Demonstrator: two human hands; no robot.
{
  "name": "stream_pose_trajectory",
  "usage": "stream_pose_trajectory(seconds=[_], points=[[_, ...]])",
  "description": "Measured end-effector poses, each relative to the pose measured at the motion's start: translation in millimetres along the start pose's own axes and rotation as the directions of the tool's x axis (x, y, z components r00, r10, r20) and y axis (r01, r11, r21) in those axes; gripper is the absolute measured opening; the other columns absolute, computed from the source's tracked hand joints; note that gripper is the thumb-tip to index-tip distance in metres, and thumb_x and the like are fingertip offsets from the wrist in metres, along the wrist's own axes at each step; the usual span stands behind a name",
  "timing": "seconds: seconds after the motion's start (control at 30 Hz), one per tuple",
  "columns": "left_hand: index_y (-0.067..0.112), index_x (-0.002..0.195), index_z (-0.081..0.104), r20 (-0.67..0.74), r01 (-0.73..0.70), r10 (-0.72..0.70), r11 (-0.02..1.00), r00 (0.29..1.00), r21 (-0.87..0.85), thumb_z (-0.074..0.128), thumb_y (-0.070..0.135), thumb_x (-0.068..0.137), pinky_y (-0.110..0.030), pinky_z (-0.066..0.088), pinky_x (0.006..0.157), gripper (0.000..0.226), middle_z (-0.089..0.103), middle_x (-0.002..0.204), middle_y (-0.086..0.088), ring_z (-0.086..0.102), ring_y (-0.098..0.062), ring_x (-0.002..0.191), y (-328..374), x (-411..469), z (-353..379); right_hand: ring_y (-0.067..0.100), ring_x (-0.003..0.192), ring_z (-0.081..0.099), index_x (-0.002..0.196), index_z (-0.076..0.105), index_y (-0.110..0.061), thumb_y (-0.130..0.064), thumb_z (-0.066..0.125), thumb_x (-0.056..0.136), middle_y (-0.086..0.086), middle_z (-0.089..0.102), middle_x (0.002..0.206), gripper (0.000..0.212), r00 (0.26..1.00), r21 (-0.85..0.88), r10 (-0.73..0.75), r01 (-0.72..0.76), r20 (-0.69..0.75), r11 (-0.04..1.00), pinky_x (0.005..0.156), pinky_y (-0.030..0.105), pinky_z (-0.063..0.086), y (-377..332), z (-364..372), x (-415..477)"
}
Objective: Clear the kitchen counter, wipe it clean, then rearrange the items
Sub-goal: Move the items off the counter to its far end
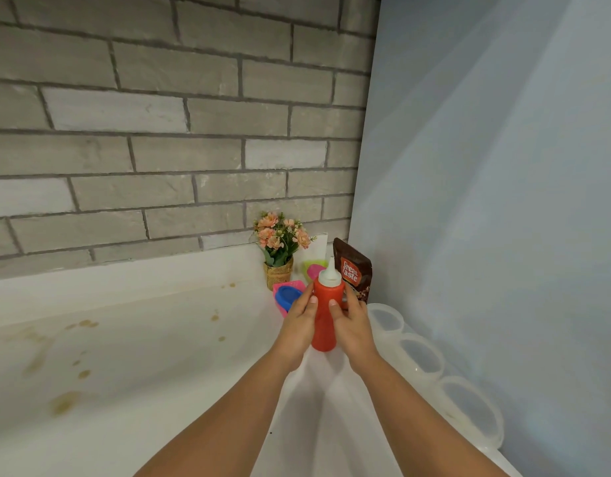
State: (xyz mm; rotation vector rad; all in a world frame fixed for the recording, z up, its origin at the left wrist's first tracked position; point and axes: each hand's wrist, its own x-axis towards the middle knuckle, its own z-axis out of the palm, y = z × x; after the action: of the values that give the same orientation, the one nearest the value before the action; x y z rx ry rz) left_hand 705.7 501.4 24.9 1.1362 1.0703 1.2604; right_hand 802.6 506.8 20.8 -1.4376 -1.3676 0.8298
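Both hands wrap a red squeeze bottle (326,316) with a white nozzle cap, holding it upright near the far right corner of the white worktop (152,342). The left hand (297,325) grips its left side with the thumb across the front, and the right hand (354,327) grips the right side the same way. Whether the bottle's base touches the worktop cannot be told.

Behind the bottle, in the corner against the grey brick wall (159,132), stands a small woven pot of pink flowers (280,247), a brown coffee pouch (354,270), and a pink basket (285,296) holding a blue lid (286,293). Green and pink plastic pieces (312,268) show just behind the nozzle.

Along the right edge, three clear lidded containers (421,359) lie in a row against a pale blue sheet (503,201). Yellow-brown stains (65,401) spot the left part of the worktop.
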Motion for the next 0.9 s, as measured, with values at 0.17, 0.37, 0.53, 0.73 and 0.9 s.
stream_pose_trajectory(seconds=[0.17,0.37,0.53,0.73,0.9], points=[[0.028,0.144,0.030,0.009,0.000,-0.001,0.998,1.000,0.067,0.033,0.028,0.100,-0.027,0.034,0.107,0.043,0.040,0.139,0.005,0.039,-0.009,0.126,1.3,-7.4,-6.8,0.025,0.130,0.043,0.146,0.026,-0.025,-0.024,0.049,0.096,0.007,0.041,0.140,0.055,0.999,0.000,-0.019,0.019,-0.036,1.000,0.108,0.045,0.039,-5.4,-2.6,-6.7],[0.019,0.132,0.049,-0.132,-0.025,0.035,0.997,0.991,0.079,0.038,0.022,0.099,-0.037,0.045,0.102,0.034,0.054,0.129,-0.005,0.055,-0.021,0.116,8.3,-22.9,-26.4,0.015,0.099,0.055,0.122,0.051,-0.017,-0.019,0.055,0.092,0.004,0.052,0.114,0.030,0.953,0.003,-0.204,0.210,-0.223,0.978,0.091,0.033,0.050,-35.7,4.8,-32.0],[0.012,0.109,0.061,-0.149,-0.086,0.104,0.989,0.983,0.118,0.036,0.021,0.100,-0.024,0.049,0.066,0.028,0.065,0.084,-0.003,0.063,-0.015,0.074,33.6,-56.3,-57.9,0.004,0.079,0.056,0.103,0.059,-0.018,-0.020,0.057,0.092,-0.009,0.059,0.087,0.012,0.962,0.109,-0.267,0.271,-0.047,0.956,0.071,0.011,0.045,-60.8,34.4,-59.4],[0.014,0.083,0.064,-0.235,-0.065,0.112,0.977,0.965,0.202,0.039,0.026,0.099,-0.023,0.044,0.057,0.032,0.062,0.069,-0.004,0.058,-0.015,0.060,51.2,-105.5,-133.9,-0.001,0.064,0.055,0.088,0.060,-0.013,-0.016,0.055,0.092,-0.008,0.060,0.072,0.007,0.946,0.202,-0.304,0.279,0.107,0.939,0.061,0.007,0.043,-93.9,98.3,-107.9],[0.011,0.085,0.064,-0.335,-0.033,0.123,0.965,0.934,0.261,0.039,0.027,0.099,-0.022,0.044,0.058,0.032,0.063,0.070,-0.005,0.057,-0.015,0.060,66.7,-172.6,-215.7,-0.001,0.064,0.057,0.086,0.062,-0.013,-0.020,0.055,0.093,-0.009,0.061,0.071,0.011,0.917,0.253,-0.325,0.266,0.229,0.930,0.061,0.007,0.044,-126.4,170.5,-166.8]])
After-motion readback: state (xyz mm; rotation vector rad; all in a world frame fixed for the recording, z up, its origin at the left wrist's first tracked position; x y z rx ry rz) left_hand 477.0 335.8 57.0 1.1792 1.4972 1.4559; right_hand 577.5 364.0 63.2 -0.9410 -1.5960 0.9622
